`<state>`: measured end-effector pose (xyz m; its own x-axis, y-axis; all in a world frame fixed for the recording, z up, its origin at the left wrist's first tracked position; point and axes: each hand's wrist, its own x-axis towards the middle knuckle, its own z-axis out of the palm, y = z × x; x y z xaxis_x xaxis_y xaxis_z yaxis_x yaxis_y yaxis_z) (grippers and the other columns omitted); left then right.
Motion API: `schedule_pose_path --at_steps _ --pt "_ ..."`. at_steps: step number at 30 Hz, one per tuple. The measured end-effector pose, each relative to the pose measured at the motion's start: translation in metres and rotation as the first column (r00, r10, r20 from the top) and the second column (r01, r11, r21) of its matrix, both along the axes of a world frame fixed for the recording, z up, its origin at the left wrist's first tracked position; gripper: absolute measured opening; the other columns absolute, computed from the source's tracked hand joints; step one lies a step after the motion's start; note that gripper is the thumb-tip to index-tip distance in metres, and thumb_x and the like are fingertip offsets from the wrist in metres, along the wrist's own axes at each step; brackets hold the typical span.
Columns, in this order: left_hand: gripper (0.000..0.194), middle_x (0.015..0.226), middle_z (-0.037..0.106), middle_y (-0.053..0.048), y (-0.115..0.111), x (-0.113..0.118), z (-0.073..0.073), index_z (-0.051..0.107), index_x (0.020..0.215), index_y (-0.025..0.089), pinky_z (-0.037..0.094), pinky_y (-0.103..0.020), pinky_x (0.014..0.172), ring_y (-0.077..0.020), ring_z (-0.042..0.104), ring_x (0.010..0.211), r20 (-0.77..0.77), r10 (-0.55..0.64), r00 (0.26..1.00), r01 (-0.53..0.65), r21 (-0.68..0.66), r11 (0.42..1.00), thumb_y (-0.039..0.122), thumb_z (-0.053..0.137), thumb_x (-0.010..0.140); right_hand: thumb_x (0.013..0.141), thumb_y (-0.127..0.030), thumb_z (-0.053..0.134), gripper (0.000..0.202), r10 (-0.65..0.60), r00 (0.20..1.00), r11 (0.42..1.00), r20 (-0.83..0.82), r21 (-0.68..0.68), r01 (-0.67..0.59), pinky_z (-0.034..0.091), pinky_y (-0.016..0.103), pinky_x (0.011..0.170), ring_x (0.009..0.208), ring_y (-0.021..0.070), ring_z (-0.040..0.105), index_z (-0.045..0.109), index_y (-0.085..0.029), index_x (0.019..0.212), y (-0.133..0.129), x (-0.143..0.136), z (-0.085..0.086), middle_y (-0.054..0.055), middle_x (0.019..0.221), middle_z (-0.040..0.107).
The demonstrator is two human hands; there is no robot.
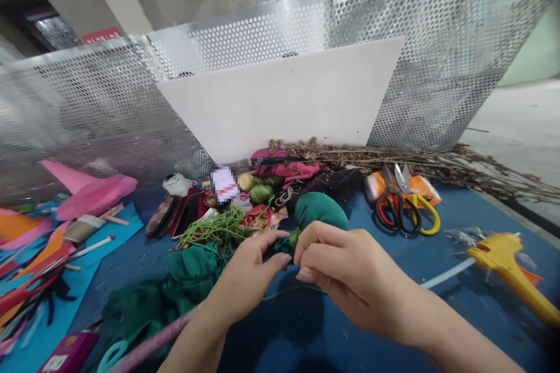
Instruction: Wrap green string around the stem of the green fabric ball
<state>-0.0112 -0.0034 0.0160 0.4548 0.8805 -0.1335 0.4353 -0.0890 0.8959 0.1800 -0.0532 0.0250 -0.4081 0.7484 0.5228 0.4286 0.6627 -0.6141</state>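
Observation:
My left hand is closed, thumb and fingers pinching the gathered dark green fabric. Just beyond my fingers, a rounded, stuffed teal-green ball bulges from that fabric, with lighter green yarn around its neck. Close beside it, my right hand is curled shut, fingertips at the neck, on green yarn mostly hidden by the fingers. A thin strand of this yarn runs beneath both hands. More dark green cloth lies left of my left wrist, and a pink-wrapped stick passes by the left forearm.
Tangled green yarn lies ahead of my left hand. Scissors and a yellow glue gun are at right. Dried stems line the back below a white board. Coloured paper scraps cover the left.

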Motion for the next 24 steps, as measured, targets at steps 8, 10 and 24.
schedule_pose_path --at_steps 8,10,24 --pt "0.022 0.084 0.071 -0.002 -0.005 0.005 -0.005 0.074 0.097 0.021 0.041 -0.027 0.071 -0.0225 0.059 0.080 -0.201 -0.084 0.976 0.105 0.096 0.990 0.022 0.060 0.080 0.097 -0.022 0.043 0.030 -0.082 0.994 0.996 -0.074 -0.035 0.079 0.047 0.026 0.063 0.072 0.0150 0.059 0.057 -0.019 0.071 0.010 0.000 -0.010 0.006 0.082 0.063" --pt "0.021 0.084 0.072 -0.002 -0.007 0.006 -0.005 0.074 0.095 0.024 0.040 -0.027 0.069 -0.0231 0.061 0.079 -0.301 -0.091 0.949 0.137 0.136 0.981 0.022 0.060 0.080 0.097 -0.022 0.044 0.029 -0.146 0.988 0.988 -0.041 -0.046 0.145 0.045 0.025 0.061 0.069 0.0136 0.058 0.059 -0.019 0.073 0.012 0.001 -0.012 0.005 0.082 0.062" --pt "0.028 0.073 0.067 -0.008 -0.022 0.010 -0.014 0.065 0.097 0.018 0.030 -0.031 0.052 -0.0227 0.056 0.059 -0.715 -0.087 0.694 0.655 0.576 0.489 0.003 0.050 0.079 0.093 -0.020 0.055 0.027 -0.326 0.872 0.933 0.364 -0.024 0.358 0.025 0.025 0.050 0.056 0.0095 0.045 0.057 -0.017 0.067 0.032 0.009 -0.026 0.000 0.074 0.053"
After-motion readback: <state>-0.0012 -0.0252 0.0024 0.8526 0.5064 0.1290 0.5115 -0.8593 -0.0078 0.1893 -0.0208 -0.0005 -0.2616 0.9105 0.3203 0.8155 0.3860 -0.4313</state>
